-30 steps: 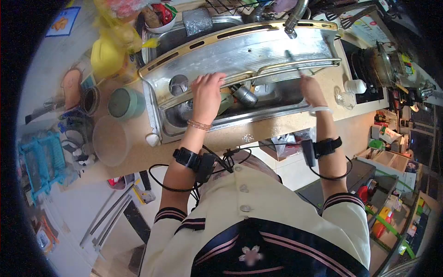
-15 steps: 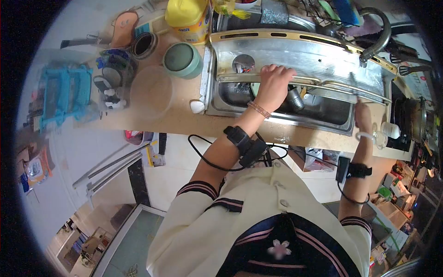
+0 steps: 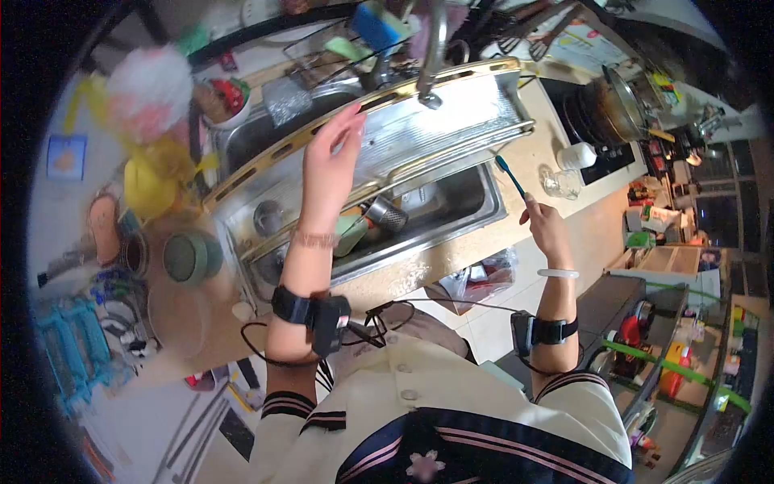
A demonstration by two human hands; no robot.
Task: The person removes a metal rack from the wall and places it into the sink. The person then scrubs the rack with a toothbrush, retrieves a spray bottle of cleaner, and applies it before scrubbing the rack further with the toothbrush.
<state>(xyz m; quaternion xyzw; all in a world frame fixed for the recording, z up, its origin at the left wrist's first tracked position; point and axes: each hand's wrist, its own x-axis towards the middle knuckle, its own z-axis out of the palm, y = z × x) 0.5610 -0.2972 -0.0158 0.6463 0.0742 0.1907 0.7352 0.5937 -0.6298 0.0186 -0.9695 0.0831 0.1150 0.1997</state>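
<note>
A metal shelf rack point(image 3: 439, 121) with gold-coloured edges and rails lies slanted across the sink point(image 3: 488, 211). Over its ribbed panel hovers my left hand point(image 3: 332, 161), fingers stretched and thumb apart, holding nothing. My right hand point(image 3: 547, 230) is closed around the handle of a dark teal toothbrush point(image 3: 513, 179). The brush head points toward the rack's right end, above the counter. Below the rack's front rail, a perforated metal utensil holder point(image 3: 385, 215) and a green item point(image 3: 351, 234) sit in the basin, partly hidden.
A curved faucet point(image 3: 434, 56) reaches over the rack's back edge. To the right stand a glass jar point(image 3: 560, 184), a white container point(image 3: 577, 156) and a stove with a pot point(image 3: 617, 105). A lidded green tub point(image 3: 192, 256) stands left of the sink.
My left hand has let go of the rack's front rail and lifted over the panel. My right hand has drawn away from the rack's right end with the toothbrush. The view has turned right.
</note>
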